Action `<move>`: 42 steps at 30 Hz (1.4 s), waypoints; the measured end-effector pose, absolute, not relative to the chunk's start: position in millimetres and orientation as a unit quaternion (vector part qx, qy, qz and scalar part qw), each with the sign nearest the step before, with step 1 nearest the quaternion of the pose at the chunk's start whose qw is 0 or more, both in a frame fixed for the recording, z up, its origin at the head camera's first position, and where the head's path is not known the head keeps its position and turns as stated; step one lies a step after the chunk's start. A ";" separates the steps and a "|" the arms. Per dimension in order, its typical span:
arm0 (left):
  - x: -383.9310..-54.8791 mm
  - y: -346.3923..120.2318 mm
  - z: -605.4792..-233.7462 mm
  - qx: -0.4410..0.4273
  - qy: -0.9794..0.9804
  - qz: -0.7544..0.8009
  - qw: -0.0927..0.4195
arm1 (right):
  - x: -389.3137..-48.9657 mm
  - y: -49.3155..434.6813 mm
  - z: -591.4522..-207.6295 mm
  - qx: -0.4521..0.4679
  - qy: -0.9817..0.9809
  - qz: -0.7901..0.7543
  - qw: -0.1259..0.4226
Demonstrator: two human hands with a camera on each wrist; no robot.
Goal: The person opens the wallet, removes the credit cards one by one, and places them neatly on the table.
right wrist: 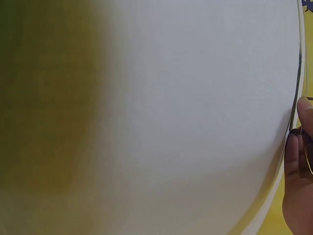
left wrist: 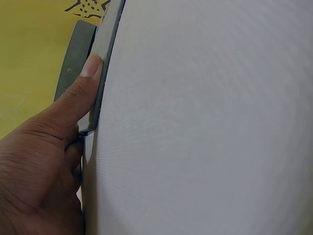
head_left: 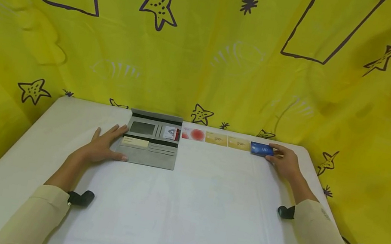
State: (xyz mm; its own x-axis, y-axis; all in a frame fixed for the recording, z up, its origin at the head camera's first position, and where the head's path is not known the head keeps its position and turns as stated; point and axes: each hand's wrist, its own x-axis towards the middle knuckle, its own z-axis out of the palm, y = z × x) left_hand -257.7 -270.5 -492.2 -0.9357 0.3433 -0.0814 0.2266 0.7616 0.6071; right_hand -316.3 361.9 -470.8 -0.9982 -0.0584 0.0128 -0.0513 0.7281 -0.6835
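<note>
A grey wallet (head_left: 149, 158) lies unfolded on the white table. My left hand (head_left: 102, 147) rests at its left side with fingers spread, the thumb (left wrist: 90, 73) on its lower part. A cream card (head_left: 135, 142) sits in a lower slot, and a white card (head_left: 168, 132) with a red edge beside it sits in the upper half. My right hand (head_left: 284, 160) pinches the right end of a blue card (head_left: 259, 149) between thumb and fingers, low over the table. That blue card ends a row holding a white-and-red card (head_left: 193, 134) and two gold cards (head_left: 216, 138).
The white-covered table (head_left: 183, 215) ends just behind the wallet and card row. A yellow curtain (head_left: 197, 65) with drawn starfish hangs behind and along both sides. Black wrist cameras (head_left: 81, 198) are strapped at both sleeves.
</note>
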 end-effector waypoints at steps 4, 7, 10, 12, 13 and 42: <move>-258.3 -270.7 -493.1 0.154 0.934 0.309 0.092 | -317.5 362.7 -469.5 -0.027 0.935 -0.355 0.006; -257.8 -270.8 -493.1 0.156 0.933 0.310 0.093 | -318.7 363.3 -469.9 -0.024 0.938 -0.346 0.008; -257.2 -271.0 -493.0 0.157 0.932 0.314 0.091 | -319.7 363.1 -470.1 -0.018 0.940 -0.340 0.010; -256.9 -270.9 -492.3 0.157 0.932 0.313 0.090 | -320.3 362.5 -469.8 -0.019 0.941 -0.338 0.008; -257.1 -270.8 -492.5 0.158 0.933 0.312 0.089 | -320.5 362.5 -469.7 -0.020 0.941 -0.337 0.007; -256.5 -269.1 -489.4 0.159 0.935 0.306 0.090 | -321.8 360.7 -472.2 -0.036 0.949 -0.312 -0.016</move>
State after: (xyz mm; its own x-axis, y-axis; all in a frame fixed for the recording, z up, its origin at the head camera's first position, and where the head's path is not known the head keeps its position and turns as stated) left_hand -256.5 -269.1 -489.4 -0.9335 0.3514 -0.0710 0.2415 0.7629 0.5997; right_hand -321.8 360.7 -472.2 -0.9969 -0.0591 0.0526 -0.0788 0.8022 -0.5919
